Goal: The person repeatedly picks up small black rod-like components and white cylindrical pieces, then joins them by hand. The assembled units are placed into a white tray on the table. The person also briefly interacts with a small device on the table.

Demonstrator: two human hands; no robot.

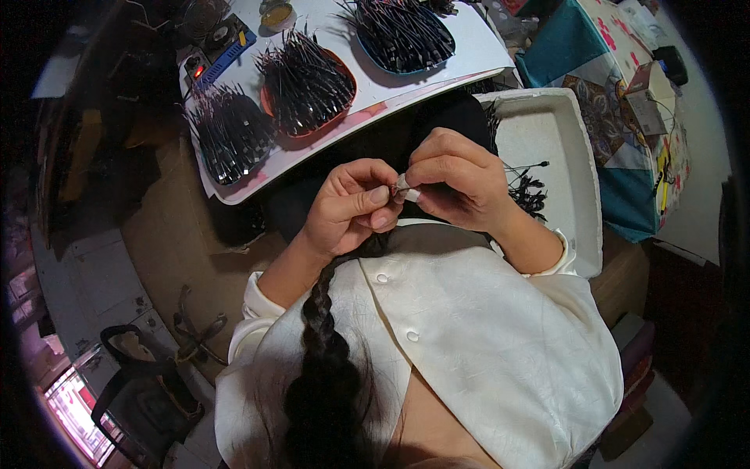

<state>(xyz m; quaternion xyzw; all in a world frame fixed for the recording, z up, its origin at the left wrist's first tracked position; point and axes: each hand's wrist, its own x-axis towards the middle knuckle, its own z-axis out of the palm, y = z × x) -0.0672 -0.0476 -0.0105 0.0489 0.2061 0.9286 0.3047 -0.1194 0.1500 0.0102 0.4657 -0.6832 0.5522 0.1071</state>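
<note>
My left hand (pixel 351 205) and my right hand (pixel 462 176) meet in front of my chest, both closed in a pinch. Between their fingertips is a small dark, reddish-brown piece, too little to name. White wrapping (pixel 408 195) shows at the fingertips of my right hand; whether it is tape on the fingers or part of what I hold, I cannot tell. Beyond my hands, bundles of short black cables with small metal ends lie on the white table: one loose bundle (pixel 233 133), one in an orange basin (pixel 349 100), and one in a blue basin (pixel 414 73).
At my right a white foam box (pixel 574 195) holds several black cables (pixel 529 194). A blue tool with a red light (pixel 223 59) and a small round dish (pixel 277 16) sit on the white table (pixel 383 105). A cloth-covered stand (pixel 574 47) rises at the far right.
</note>
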